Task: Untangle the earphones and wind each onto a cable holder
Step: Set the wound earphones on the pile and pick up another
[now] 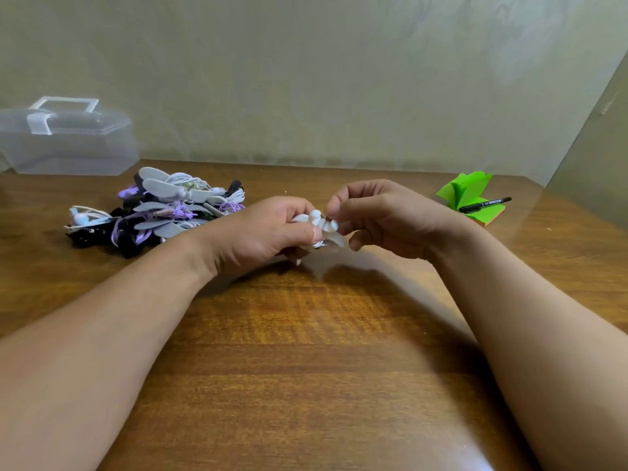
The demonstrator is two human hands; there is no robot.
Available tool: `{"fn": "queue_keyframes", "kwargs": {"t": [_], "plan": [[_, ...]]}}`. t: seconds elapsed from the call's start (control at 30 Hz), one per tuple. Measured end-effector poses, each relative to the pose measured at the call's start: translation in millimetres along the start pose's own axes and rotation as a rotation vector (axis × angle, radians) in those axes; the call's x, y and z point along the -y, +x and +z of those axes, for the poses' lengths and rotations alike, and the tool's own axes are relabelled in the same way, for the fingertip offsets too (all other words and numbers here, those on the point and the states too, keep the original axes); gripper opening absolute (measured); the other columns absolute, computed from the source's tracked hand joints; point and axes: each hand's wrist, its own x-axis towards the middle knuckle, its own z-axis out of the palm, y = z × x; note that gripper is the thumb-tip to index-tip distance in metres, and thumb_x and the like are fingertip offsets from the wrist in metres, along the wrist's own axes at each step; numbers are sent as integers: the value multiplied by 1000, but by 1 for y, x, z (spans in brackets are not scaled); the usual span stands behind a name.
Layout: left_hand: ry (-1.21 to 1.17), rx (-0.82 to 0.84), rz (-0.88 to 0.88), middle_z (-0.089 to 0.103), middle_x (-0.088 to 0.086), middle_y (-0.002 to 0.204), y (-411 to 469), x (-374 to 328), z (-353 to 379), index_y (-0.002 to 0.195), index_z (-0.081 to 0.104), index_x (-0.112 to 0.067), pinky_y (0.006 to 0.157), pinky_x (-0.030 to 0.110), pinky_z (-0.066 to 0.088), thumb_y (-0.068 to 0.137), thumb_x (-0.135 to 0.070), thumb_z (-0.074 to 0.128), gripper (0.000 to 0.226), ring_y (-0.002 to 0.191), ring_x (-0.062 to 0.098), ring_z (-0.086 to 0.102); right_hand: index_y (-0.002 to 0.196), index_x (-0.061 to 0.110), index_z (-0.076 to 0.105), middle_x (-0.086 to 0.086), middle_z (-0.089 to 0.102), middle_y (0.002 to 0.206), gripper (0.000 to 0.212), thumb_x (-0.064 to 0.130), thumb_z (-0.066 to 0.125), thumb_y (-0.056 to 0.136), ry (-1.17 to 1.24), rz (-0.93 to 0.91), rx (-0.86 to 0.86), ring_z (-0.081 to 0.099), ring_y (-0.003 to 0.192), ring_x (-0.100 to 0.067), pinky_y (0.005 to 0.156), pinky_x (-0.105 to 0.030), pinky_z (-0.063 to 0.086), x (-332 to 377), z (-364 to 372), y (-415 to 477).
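Near the middle of the frame, both grips are meeting just above the wooden desk (306, 368). The left grip (261, 232) is curling its fingers round a grey cable holder (334, 241), with its thumb pressing on top. White earphones (317, 219) are bunching on that holder, between the two grips. The right grip (380, 215) is pinching the white earphones from the right side with thumb and forefinger, and its other fingers are curling underneath. Whether it is pinching a bud or the cord is too small to tell.

At the middle left of the frame, a heap of wound earphones (159, 205) is lying on the desk: grey holders with white, purple and black cords. Behind it, in the upper left, a clear plastic box (68, 144) with a handle is standing against the wall. At the right, a green notepad (464, 190) is lying open, with a black pen (484, 204) resting across it.
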Motion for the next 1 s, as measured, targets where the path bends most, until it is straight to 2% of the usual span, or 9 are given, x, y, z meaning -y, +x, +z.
{"fn": "queue_keyframes", "kwargs": {"t": [0.13, 0.23, 0.33, 0.43, 0.57, 0.7, 0.8, 0.87, 1.0], "plan": [[22, -78, -17, 70, 12, 91, 4, 6, -1, 109, 66, -8, 84, 41, 50, 97, -9, 67, 12, 83, 21, 63, 90, 6, 68, -6, 70, 79, 12, -2, 62, 97, -109, -2, -98, 62, 69, -15, 55, -27, 55, -3, 5, 6], [49, -93, -6, 70, 11, 93, 4, 6, 1, 109, 65, -7, 84, 39, 49, 96, -5, 66, 13, 85, 19, 62, 94, 5, 67, -7, 71, 78, 9, -2, 61, 97, -98, 88, -121, 64, 67, -15, 56, -27, 55, -2, 7, 7], [54, -103, -8, 70, 11, 94, 6, 8, 3, 110, 65, -7, 84, 41, 49, 92, -9, 69, 19, 86, 19, 62, 97, 7, 65, -10, 71, 82, 8, 1, 60, 98, -41, 193, -104, 66, 67, -17, 55, -26, 53, -2, 9, 8], [11, -136, 4, 67, 8, 93, 7, 7, 5, 113, 60, -13, 82, 40, 48, 82, -17, 68, 32, 84, 17, 61, 93, 8, 66, -10, 67, 80, 8, 5, 59, 97, -29, 221, -181, 63, 64, -18, 48, -23, 48, -6, 15, 13], [21, -131, 26, 63, 6, 92, 8, 8, 4, 110, 56, -20, 81, 39, 45, 83, -19, 68, 29, 84, 16, 58, 93, 9, 67, -5, 65, 75, 12, 11, 56, 96, 22, 276, -232, 58, 64, -14, 49, -21, 44, -8, 22, 16], [-5, -174, 13, 65, 9, 93, 11, 11, 3, 111, 55, -22, 82, 40, 45, 87, -19, 69, 28, 86, 18, 59, 99, 13, 68, -11, 69, 94, 9, 17, 60, 100, -48, 162, -311, 68, 78, -19, 64, -30, 52, -12, 22, 19], [-22, -228, 2, 66, 14, 97, 11, 12, 2, 116, 54, -18, 83, 41, 48, 95, -14, 70, 27, 87, 21, 62, 107, 17, 71, -9, 71, 107, 14, 28, 63, 103, -65, 91, -227, 68, 93, -21, 76, -34, 53, -15, 18, 17], [-6, -274, 9, 68, 15, 102, 12, 11, 3, 118, 54, -16, 86, 41, 55, 97, -13, 70, 27, 89, 26, 67, 111, 16, 72, -8, 72, 109, 15, 27, 67, 101, -55, 41, -210, 68, 94, -21, 79, -34, 55, -16, 15, 16], [-35, -442, 32, 70, 20, 110, 18, 19, 5, 116, 55, -20, 94, 51, 58, 94, -15, 74, 30, 97, 29, 72, 114, 8, 69, -11, 74, 105, 19, 20, 70, 99, -6, -79, -346, 72, 93, -24, 81, -33, 59, -21, 22, 20]]}}
